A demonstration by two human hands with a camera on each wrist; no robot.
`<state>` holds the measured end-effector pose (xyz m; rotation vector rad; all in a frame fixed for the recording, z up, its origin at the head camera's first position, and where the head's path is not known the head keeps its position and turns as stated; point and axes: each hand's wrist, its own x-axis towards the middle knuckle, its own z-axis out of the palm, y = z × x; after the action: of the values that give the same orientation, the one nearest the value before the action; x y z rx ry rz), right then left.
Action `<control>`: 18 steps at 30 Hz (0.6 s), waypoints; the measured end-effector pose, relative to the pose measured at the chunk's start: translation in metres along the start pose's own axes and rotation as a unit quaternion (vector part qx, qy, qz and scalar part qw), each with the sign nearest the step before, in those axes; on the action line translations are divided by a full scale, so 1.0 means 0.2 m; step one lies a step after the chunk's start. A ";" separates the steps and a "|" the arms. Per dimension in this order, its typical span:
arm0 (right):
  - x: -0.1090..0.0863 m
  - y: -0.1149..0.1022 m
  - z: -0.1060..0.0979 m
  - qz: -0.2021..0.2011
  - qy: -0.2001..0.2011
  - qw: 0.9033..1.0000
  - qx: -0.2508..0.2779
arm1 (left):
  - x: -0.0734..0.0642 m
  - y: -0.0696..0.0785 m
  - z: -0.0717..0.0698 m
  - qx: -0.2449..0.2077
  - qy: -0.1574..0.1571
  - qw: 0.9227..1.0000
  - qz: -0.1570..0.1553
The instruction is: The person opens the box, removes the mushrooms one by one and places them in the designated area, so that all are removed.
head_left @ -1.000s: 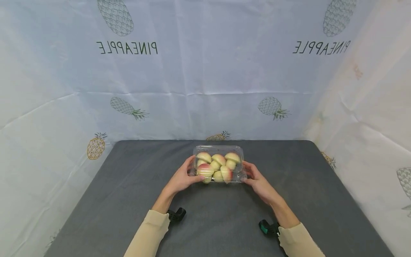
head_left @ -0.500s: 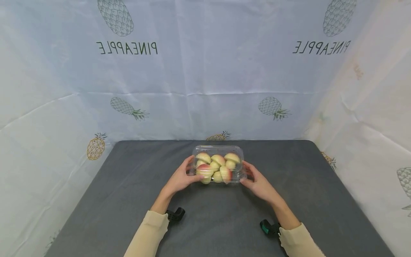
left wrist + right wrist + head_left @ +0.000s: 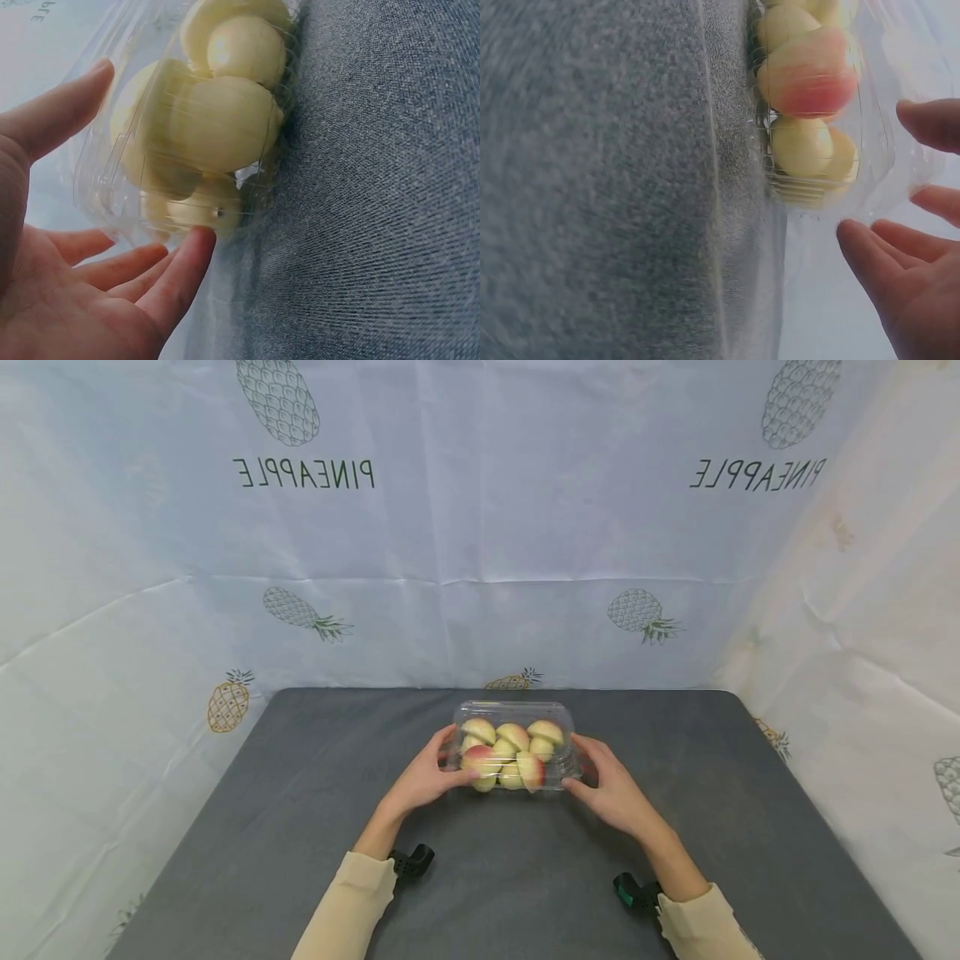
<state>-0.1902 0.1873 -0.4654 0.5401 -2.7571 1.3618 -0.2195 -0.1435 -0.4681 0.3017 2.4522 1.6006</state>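
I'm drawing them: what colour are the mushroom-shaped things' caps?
Pale yellow caps, blushed pinkish red; clearest in head view.

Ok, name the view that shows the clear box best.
The head view: the clear box fits wholly in frame there. The left wrist view shows just its left part, the right just its right, both close but cropped.

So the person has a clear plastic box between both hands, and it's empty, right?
Not empty: the clear plastic box holds yellow-and-red mushroom-shaped pieces, as the head view shows. It is indeed between the left hand and the right hand.
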 end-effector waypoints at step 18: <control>0.01 -0.02 -0.02 -0.150 0.074 0.982 -0.083 | 0.00 0.01 -0.01 0.007 -0.006 1.000 -0.019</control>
<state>-0.1911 0.1866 -0.4596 0.7709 -2.5138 1.0509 -0.2191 -0.1438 -0.4651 0.2661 2.4462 1.5624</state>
